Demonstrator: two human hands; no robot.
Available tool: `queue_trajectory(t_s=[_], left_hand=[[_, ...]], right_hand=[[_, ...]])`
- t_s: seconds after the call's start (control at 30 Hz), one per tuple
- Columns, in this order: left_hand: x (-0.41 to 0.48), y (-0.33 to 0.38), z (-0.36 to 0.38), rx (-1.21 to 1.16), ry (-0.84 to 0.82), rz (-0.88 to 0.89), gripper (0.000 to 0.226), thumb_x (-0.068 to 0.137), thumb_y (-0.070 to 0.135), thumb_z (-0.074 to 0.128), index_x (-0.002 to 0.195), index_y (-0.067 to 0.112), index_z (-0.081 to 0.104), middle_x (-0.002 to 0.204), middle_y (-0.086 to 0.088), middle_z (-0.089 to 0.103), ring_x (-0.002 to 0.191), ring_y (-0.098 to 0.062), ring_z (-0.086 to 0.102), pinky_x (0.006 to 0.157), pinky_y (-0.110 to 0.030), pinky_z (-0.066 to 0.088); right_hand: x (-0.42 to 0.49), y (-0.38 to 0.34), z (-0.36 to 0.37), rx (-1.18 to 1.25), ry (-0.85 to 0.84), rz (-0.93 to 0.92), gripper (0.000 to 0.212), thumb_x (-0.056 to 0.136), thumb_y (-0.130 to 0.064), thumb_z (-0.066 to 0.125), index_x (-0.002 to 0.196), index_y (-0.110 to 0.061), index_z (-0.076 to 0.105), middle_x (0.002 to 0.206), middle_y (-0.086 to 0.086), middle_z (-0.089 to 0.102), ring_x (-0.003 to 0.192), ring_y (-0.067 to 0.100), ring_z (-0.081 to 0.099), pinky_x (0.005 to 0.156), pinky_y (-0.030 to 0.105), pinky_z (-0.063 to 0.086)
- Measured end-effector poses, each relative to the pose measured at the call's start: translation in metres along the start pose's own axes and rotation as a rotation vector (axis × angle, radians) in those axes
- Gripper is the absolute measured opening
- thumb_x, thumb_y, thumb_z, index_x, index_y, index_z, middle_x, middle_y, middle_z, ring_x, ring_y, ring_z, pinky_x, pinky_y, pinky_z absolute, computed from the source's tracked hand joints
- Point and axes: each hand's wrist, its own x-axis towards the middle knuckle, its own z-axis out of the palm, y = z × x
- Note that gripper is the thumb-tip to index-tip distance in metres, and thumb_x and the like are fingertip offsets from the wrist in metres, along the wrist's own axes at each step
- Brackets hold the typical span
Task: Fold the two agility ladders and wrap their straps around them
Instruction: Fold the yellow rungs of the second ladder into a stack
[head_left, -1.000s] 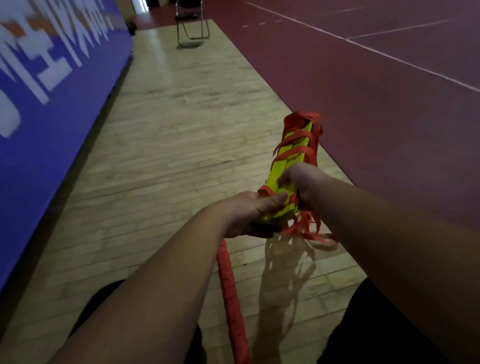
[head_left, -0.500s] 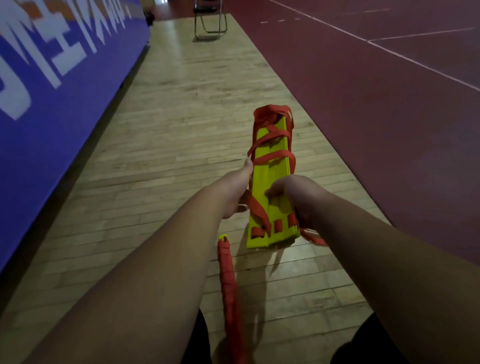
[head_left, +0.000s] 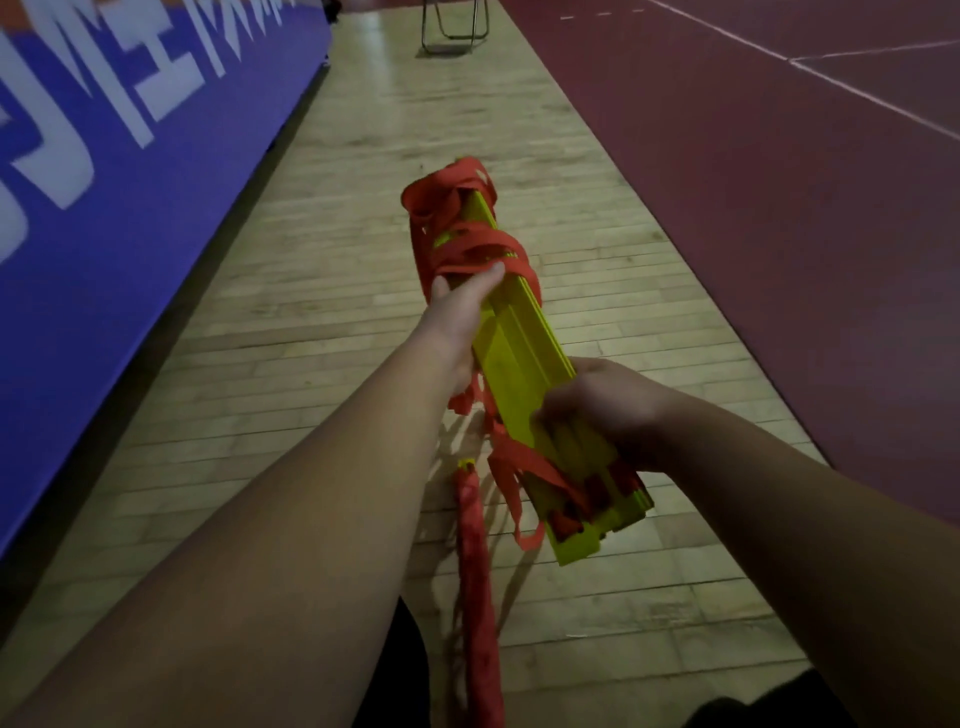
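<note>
Folded ladder (head_left: 519, 353) is up in the air ahead of me, far end toward 11 o'clock. My right hand (head_left: 597, 405) has its fingers clamped round the near end, and my left hand (head_left: 457, 312) has fingers curled on the strap (head_left: 467, 249). I'd cinch it snug, then tuck the loose tails (head_left: 511, 488).

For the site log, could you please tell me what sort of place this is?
Most likely an indoor sports hall: pale wooden plank floor beside a dark red court surface with white lines, and a long blue banner with large white lettering along the left.
</note>
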Motion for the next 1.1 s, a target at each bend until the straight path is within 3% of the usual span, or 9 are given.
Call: queue_trajectory(t_s=[0.1,0.2,0.37,0.47,0.57,0.73,0.83,1.0,1.1], left_hand=[[-0.002,0.002,-0.004,0.097,0.081,0.046,0.153,0.037,0.084,0.1,0.166,0.052,0.024,0.163,-0.003,0.052,0.14,-0.038,0.061,0.107,-0.068,0.055],[-0.002,-0.002,-0.005,0.198,0.117,0.111,0.152,0.046,0.078,0.101,0.169,0.034,0.025,0.162,-0.003,0.052,0.145,-0.035,0.054,0.116,-0.065,0.048],[-0.007,-0.002,-0.01,0.151,0.098,0.068,0.123,0.038,0.066,0.105,0.146,0.025,0.062,0.127,-0.001,0.077,0.117,-0.031,0.073,0.106,-0.058,0.058],[-0.011,-0.002,-0.009,0.133,0.093,0.077,0.111,0.049,0.06,0.104,0.145,0.025,0.063,0.127,-0.001,0.077,0.116,-0.03,0.073,0.105,-0.056,0.058],[-0.011,-0.003,-0.006,0.072,0.086,0.085,0.123,0.036,0.058,0.108,0.144,0.024,0.062,0.125,-0.004,0.079,0.112,-0.031,0.077,0.098,-0.057,0.063],[-0.016,-0.009,0.011,0.064,0.036,0.083,0.127,0.038,0.052,0.107,0.147,0.026,0.048,0.129,-0.005,0.074,0.114,-0.032,0.076,0.096,-0.058,0.064],[-0.02,-0.012,0.017,0.003,-0.073,0.054,0.121,0.05,0.034,0.108,0.152,0.025,0.044,0.128,-0.009,0.076,0.107,-0.033,0.08,0.087,-0.056,0.068],[-0.019,-0.011,0.016,0.0,-0.197,0.012,0.107,0.056,0.027,0.108,0.15,0.019,0.055,0.122,-0.011,0.081,0.102,-0.034,0.082,0.082,-0.051,0.067],[-0.021,-0.008,0.014,0.098,-0.221,0.001,0.076,0.065,0.029,0.102,0.13,0.009,0.07,0.095,-0.007,0.081,0.086,-0.027,0.081,0.077,-0.045,0.062]], right_hand=[[0.001,0.001,0.007,-0.028,-0.054,-0.011,0.028,0.1,0.003,0.061,0.124,-0.012,0.066,0.108,0.023,0.078,0.091,0.039,0.08,0.078,0.049,0.067],[-0.001,0.0,0.013,-0.049,-0.091,-0.011,0.029,0.103,0.004,0.059,0.117,-0.02,0.063,0.11,0.019,0.077,0.088,0.032,0.079,0.064,0.039,0.065],[-0.002,-0.002,0.02,-0.078,-0.127,-0.006,0.032,0.104,0.003,0.056,0.108,-0.029,0.059,0.106,0.013,0.074,0.085,0.027,0.078,0.065,0.037,0.062],[0.004,-0.002,0.021,-0.068,-0.114,0.026,0.024,0.104,0.0,0.059,0.108,-0.024,0.06,0.102,0.013,0.075,0.076,0.023,0.079,0.06,0.035,0.063],[0.006,-0.003,0.02,0.013,-0.074,0.105,0.013,0.102,-0.009,0.065,0.115,-0.011,0.065,0.107,0.021,0.078,0.083,0.032,0.08,0.065,0.04,0.065],[0.008,-0.014,0.013,0.171,-0.097,0.097,0.034,0.102,-0.024,0.064,0.126,-0.001,0.071,0.108,0.025,0.074,0.094,0.037,0.073,0.073,0.043,0.066],[0.008,-0.017,0.008,0.222,-0.065,0.069,0.036,0.102,-0.026,0.062,0.127,-0.001,0.072,0.105,0.02,0.073,0.081,0.03,0.076,0.066,0.04,0.066],[0.011,-0.012,0.008,0.235,-0.067,0.052,0.036,0.1,-0.023,0.062,0.127,-0.001,0.072,0.12,0.027,0.076,0.105,0.039,0.079,0.077,0.045,0.067],[0.013,-0.011,0.013,0.188,-0.005,0.033,0.029,0.1,-0.019,0.06,0.12,-0.001,0.073,0.11,0.025,0.077,0.09,0.032,0.077,0.073,0.042,0.065]])
